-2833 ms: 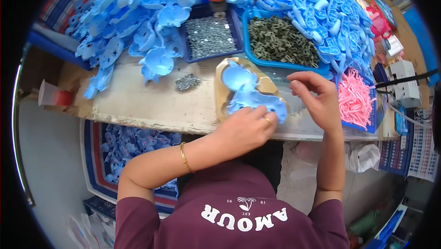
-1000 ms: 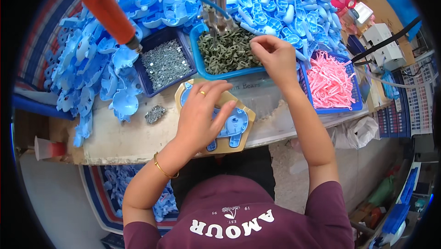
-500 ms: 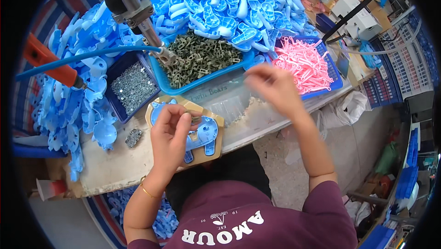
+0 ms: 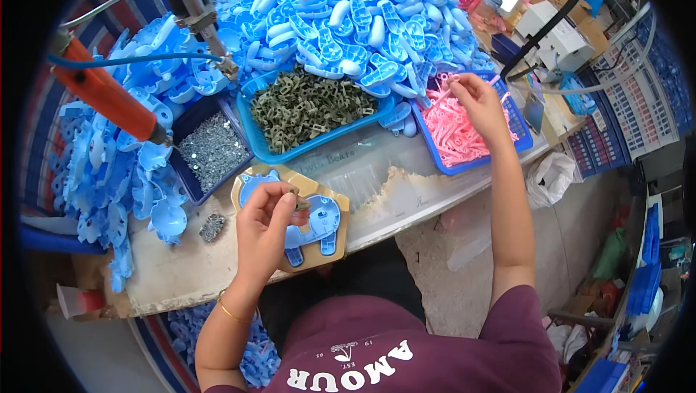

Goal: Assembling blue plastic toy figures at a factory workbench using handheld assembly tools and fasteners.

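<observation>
My left hand (image 4: 261,230) pinches a small olive-grey slotted part (image 4: 300,204) between thumb and forefinger. Below it lies a hollow light-blue plastic shell (image 4: 328,212), set in a tan block-shaped fixture (image 4: 341,237) at the table edge. Over on the right, my right hand (image 4: 478,103) is at the far side of a blue basket (image 4: 464,168), its thumb and fingertips closed on a pink plastic stick. Many more pink sticks with looped ends (image 4: 453,135) fill that basket. A blue tray (image 4: 279,155) heaped with olive-grey parts (image 4: 312,110) stands between my hands.
A dark-blue tray of small metal screws (image 4: 214,143) sits left, beside a small metal cluster (image 4: 212,228). An orange screwdriver (image 4: 116,96) and a metal-rod arm (image 4: 206,23) hang over the left side. Blue plastic parts (image 4: 348,16) pile up behind. A white box-shaped device (image 4: 554,34) stands far right.
My right hand has moved right and away from me, from above the table into the pink sticks, closing on one. My left hand still holds the olive-grey part, slightly lower. The screwdriver has swung nearer.
</observation>
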The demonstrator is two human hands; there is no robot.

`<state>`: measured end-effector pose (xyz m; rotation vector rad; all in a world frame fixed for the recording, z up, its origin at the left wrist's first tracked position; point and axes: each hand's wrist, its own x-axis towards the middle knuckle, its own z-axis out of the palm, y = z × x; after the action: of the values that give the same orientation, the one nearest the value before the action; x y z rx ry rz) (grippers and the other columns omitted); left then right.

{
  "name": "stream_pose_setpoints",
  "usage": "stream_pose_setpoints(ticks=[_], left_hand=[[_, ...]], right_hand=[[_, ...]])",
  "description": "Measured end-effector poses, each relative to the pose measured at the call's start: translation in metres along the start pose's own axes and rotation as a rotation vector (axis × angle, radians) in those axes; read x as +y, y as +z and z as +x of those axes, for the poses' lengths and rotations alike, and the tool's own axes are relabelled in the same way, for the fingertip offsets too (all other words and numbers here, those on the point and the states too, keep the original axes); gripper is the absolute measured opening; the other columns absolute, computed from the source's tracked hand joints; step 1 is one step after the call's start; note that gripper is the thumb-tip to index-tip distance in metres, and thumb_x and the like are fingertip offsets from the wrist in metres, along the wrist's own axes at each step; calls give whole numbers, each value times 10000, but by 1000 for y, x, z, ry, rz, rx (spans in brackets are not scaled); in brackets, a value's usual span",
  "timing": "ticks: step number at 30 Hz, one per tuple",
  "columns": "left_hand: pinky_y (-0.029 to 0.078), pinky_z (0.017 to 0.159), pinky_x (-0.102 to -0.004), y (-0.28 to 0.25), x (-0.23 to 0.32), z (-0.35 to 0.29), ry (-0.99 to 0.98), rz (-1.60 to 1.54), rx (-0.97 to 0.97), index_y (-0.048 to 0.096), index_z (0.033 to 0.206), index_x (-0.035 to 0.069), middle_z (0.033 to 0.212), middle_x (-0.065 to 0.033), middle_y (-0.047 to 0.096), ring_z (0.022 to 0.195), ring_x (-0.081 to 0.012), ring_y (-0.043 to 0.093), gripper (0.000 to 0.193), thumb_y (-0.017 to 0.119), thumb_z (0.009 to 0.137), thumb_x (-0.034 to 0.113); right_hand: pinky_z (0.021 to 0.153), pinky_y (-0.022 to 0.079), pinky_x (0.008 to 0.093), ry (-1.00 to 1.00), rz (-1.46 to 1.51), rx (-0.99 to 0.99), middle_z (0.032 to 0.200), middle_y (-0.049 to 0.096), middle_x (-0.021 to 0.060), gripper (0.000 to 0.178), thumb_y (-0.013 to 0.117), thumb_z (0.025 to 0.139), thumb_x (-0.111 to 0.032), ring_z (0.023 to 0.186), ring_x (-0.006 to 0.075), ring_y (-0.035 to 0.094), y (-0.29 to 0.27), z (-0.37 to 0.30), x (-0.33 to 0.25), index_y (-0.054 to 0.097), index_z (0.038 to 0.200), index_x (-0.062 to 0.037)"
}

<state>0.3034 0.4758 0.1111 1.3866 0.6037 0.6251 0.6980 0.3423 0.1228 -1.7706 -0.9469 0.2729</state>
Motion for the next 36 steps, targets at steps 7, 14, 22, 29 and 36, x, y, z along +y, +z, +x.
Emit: stream_pose_setpoints(ticks=[7, 14, 22, 29, 36], left_hand=[[580, 753, -269, 1, 4, -1, -140, -108, 40, 613, 1097, -12, 983, -96, 714, 874, -167, 721, 169, 601, 1034, 144], [590, 763, -261, -6, 3, 1, -115, -94, 49, 624, 1014, 1, 888, -28, 681, 835, -91, 681, 174, 616, 1029, 174], [590, 776, -263, -7, -3, -7, -92, -134, 88, 634, 978, 2, 961, -63, 728, 858, -83, 676, 170, 621, 1022, 165], [601, 775, -270, 4, -11, -11, -49, -222, 177, 623, 946, 4, 1024, -111, 748, 856, -86, 686, 156, 632, 1014, 144], [610, 784, -279, 7, -9, -13, -21, -140, 243, 613, 950, -1, 974, -91, 732, 861, -94, 690, 154, 617, 1021, 135]], right_hand=[[796, 513, 287, -401, -69, -651, 1036, 669, 83, 338, 602, 1006, -76, 890, 154, 646, 94, -71, -98, 615, 1343, -47], [775, 520, 308, -153, 152, -826, 927, 677, 64, 407, 640, 966, -34, 847, 154, 645, 135, -105, -130, 564, 1365, -45], [744, 515, 287, -159, 159, -808, 886, 697, 63, 374, 676, 948, -55, 804, 119, 652, 149, -110, -130, 560, 1301, -21], [674, 517, 276, -157, 59, -653, 834, 698, 80, 268, 694, 922, -34, 738, 126, 660, 161, -122, -134, 570, 1158, -6], [620, 513, 262, -251, -9, -479, 805, 690, 87, 243, 706, 908, -30, 694, 118, 660, 173, -133, -127, 582, 1114, 1]])
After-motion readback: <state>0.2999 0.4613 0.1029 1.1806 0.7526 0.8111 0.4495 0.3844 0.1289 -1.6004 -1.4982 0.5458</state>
